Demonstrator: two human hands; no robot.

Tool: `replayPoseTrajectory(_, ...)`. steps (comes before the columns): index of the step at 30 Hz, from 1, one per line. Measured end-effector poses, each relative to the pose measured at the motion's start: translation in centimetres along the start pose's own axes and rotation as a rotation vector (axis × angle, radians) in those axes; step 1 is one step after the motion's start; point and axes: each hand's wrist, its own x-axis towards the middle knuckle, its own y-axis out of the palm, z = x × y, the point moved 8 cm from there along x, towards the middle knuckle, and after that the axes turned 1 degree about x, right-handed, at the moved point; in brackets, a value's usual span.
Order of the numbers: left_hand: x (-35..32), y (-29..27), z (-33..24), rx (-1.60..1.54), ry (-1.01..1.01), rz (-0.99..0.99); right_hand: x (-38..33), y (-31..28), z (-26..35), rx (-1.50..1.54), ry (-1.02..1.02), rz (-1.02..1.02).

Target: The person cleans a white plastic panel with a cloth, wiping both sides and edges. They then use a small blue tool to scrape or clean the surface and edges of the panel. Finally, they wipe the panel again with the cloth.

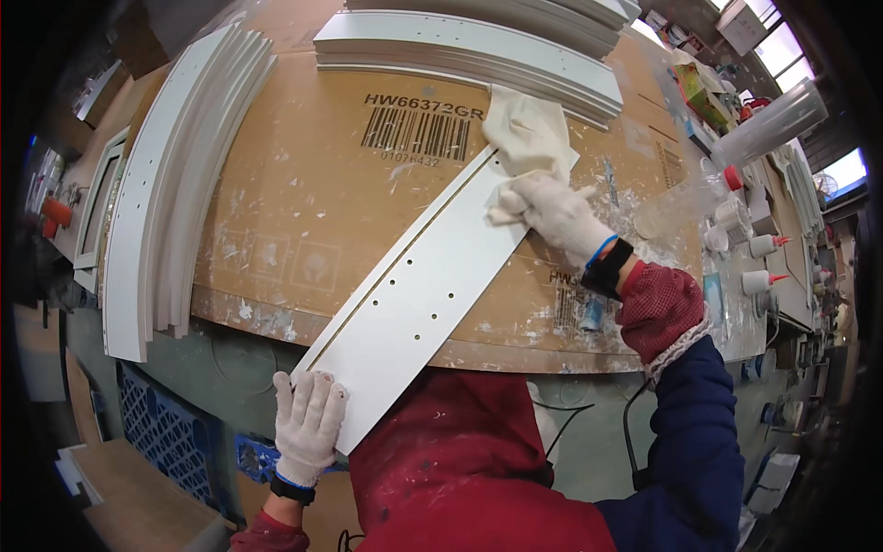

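A long white panel with drilled holes and a groove along one side lies aslant before me, its near end jutting past the table edge. My left hand, in a white knit glove, rests on that near end with the fingers stretched out flat. Toward the far end, my right hand, gloved too, is closed on a cream cloth. The cloth is bunched under the fingers and spreads over the panel's far end, hiding part of it.
Cardboard covers the table. White panels are stacked at left, and another stack stands at the back. To the right are a clear plastic bottle and glue bottles with red tips. A blue crate sits below left.
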Motion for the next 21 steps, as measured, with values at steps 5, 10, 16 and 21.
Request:
replayPoseTrajectory(5, 0.6, -1.0, -0.3, 0.012, 0.009, 0.001, 2.4, -4.4, -9.5, -0.184, 0.385, -0.065)
replayPoseTrajectory(10, 0.4, -4.3, -0.2, -0.338, -0.280, 0.023, 3.4, -9.6, -14.0, 0.647, 0.569, -0.464)
replayPoseTrajectory(16, -6.7, -0.9, 0.2, -1.289, -1.148, -0.124, 5.5, -6.8, 2.4, 0.982, 0.031, -0.198)
replayPoseTrajectory(21, -6.0, 1.0, -0.7, -1.636, -1.351, -0.365, -3.5, 5.8, 23.3, 0.471, -0.736, 0.147)
